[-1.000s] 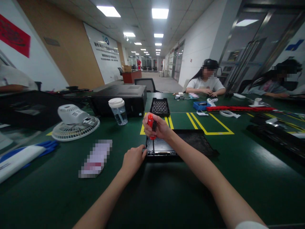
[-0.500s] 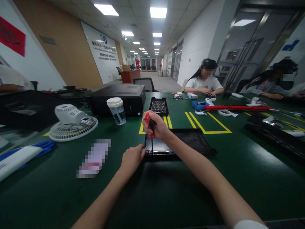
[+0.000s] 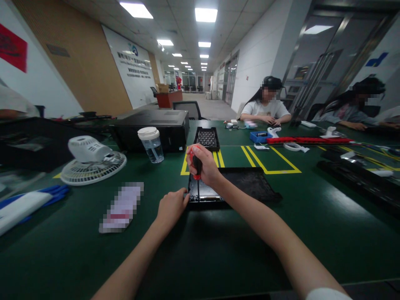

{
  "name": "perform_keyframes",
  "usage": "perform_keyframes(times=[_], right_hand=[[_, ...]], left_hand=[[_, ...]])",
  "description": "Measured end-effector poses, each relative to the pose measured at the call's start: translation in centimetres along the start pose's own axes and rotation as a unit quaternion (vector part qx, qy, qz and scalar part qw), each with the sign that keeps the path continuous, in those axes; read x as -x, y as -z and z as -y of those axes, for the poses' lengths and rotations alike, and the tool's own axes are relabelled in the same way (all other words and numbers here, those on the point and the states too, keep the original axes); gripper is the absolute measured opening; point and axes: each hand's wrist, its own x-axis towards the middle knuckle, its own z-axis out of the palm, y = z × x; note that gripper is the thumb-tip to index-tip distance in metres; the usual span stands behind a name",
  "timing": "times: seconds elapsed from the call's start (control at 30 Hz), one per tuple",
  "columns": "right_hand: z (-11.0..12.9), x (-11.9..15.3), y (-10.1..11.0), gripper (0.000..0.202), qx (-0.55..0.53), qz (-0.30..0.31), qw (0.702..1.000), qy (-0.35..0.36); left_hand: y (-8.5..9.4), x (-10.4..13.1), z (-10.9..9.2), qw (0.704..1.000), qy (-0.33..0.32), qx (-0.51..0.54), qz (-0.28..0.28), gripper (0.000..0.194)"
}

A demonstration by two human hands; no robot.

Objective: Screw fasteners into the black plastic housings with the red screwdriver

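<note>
A flat black casing [image 3: 246,183] lies on the green table, with a lighter panel inside its left part. Upright over that left part stands a screwdriver [image 3: 197,166] with a red and black handle. My right hand [image 3: 206,163] is closed around the handle, and the shaft points down into the casing. Where the tip meets the casing is too small to make out. My left hand [image 3: 172,205] pinches the casing's front left corner, its thumb and fingers against the edge.
Behind the casing sits a black tray [image 3: 206,139] of small parts. A lidded water cup [image 3: 151,145], a white fan [image 3: 93,160] and a large black box [image 3: 150,125] stand to the left. A blue bin [image 3: 260,136] lies right, near a seated person [image 3: 265,106].
The view has shifted slightly. My right hand has turned a little on the screwdriver handle, which stays over the same spot. My left hand keeps its place at the casing's corner.
</note>
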Motion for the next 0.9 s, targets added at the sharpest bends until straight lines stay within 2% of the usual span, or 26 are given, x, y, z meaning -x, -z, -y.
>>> perform_keyframes(times=[0.33,0.53,0.9], right_hand=[[0.1,0.4,-1.3,0.021,0.061,-0.071,0.995,0.022],[0.1,0.6,-2.1,0.021,0.084,-0.116,0.989,0.036],[-0.3,0.6,-2.9,0.022,0.135,-0.217,0.965,0.064]], left_hand=[[0.6,0.2,-0.3,1.0,0.008,-0.001,0.017,0.034],[0.2,0.1,-0.1,1.0,0.001,0.008,0.007,0.035],[0.1,0.2,-0.1,1.0,-0.005,0.005,-0.001,0.034]])
